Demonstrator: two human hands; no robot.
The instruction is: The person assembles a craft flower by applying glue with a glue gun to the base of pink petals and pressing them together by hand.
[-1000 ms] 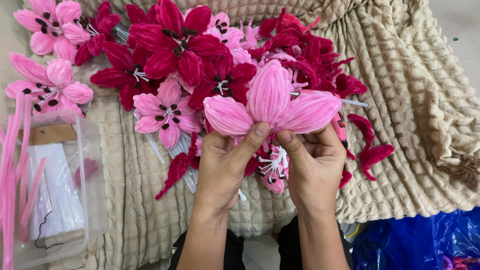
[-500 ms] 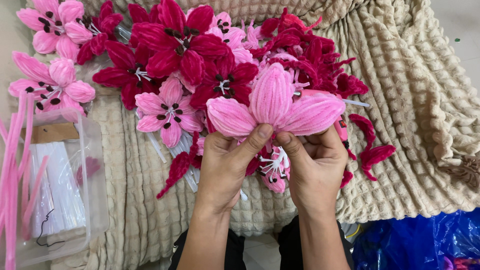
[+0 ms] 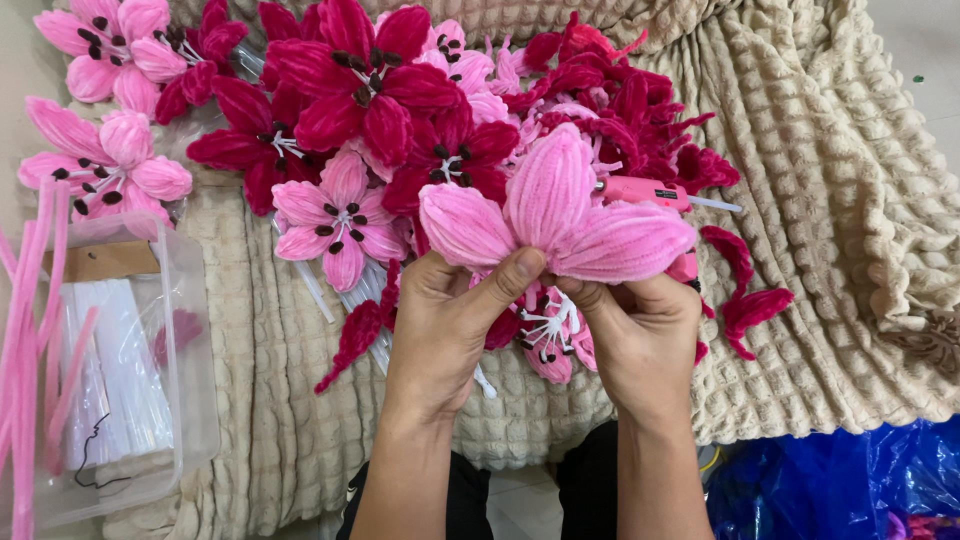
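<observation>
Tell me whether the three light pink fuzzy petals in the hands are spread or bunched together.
Spread. The three light pink fuzzy petals fan left, up and right, bases pinched between the left hand and right hand.

Finished dark red flowers (image 3: pixel 350 85) and pink flowers (image 3: pixel 335 220) lay heaped on my beige waffle blanket (image 3: pixel 830 200), with a pink glue gun (image 3: pixel 645 190) among them. At my left stood a clear plastic box (image 3: pixel 120 380) beside loose pink pipe cleaners (image 3: pixel 25 380); blue plastic (image 3: pixel 850 490) lay lower right.
</observation>
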